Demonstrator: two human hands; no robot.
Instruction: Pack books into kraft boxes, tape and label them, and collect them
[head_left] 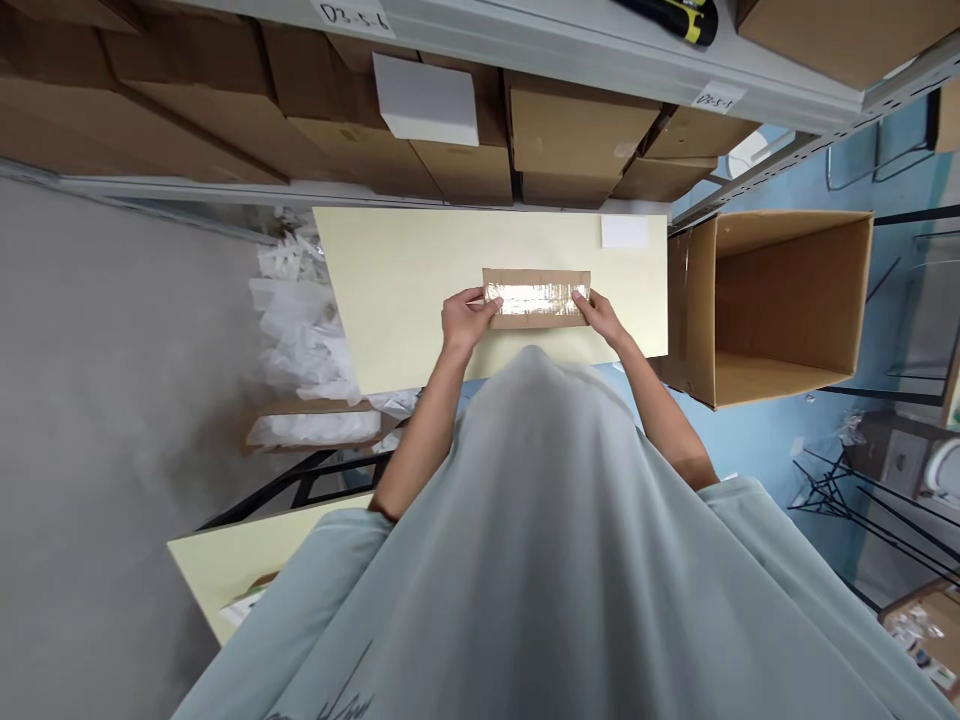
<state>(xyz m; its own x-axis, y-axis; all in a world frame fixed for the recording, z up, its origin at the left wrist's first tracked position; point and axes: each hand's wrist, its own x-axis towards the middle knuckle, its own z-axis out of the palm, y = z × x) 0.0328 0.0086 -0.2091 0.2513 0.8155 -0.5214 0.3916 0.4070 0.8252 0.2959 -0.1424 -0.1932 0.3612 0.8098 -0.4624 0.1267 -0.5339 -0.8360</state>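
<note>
A flat brown cardboard box point(536, 321) with a shiny strip of clear tape along its face is held level over the pale yellow table point(397, 300). My left hand point(469, 318) grips its left end, thumb on top and fingers beneath. At the opposite end, my right hand point(600, 314) pinches it the same way, its thumb pressing on the tape. The fingers under the box are partly hidden. A small white paper point(624, 231) lies on the table behind my right hand.
Shelves packed with cardboard boxes point(577, 130) run along the table's far side. A large open carton point(787, 300) stands at the right end. White plastic packaging point(300, 320) is heaped by the left edge. Up on the shelf lies a black-and-yellow tool point(686, 18).
</note>
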